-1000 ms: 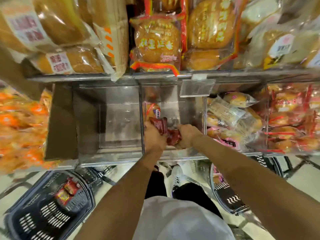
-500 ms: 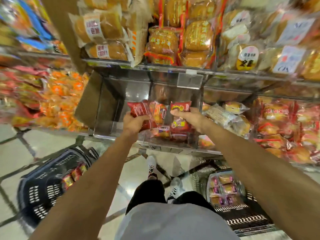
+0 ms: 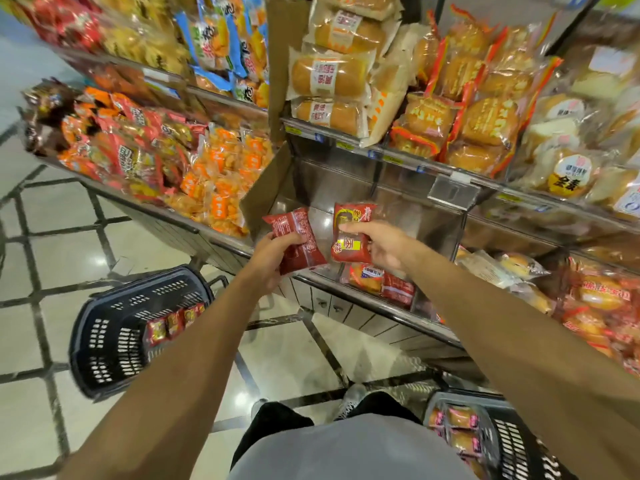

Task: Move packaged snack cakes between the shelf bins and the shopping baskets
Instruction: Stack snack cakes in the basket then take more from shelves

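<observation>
While you stood at the shelf, your left hand point(image 3: 273, 258) gripped one red snack cake packet point(image 3: 296, 242), fingers curled round its lower edge and thumb across its face, so that it tilted with its back turned to you. Your right hand point(image 3: 382, 245) pinched a second red packet point(image 3: 351, 237) between thumb and fingers, label facing you. Both packets were held up just in front of the clear shelf bin point(image 3: 440, 233), clear of its rim, and two more cakes point(image 3: 379, 284) lay at the bin's front, below your right hand.

By my reading, you were in the carrying step: both packets lifted out of the bin, neither yet delivered. The black basket point(image 3: 104, 341) on the floor to your left already held a row of like red packets point(image 3: 173, 322); the other basket point(image 3: 512, 441) by your right foot held pink-labelled cakes, so the left one looked the likelier home. The next move called for swinging both hands down and left over that basket, then loosening each grip low enough that the packets dropped inside its rim.
</observation>
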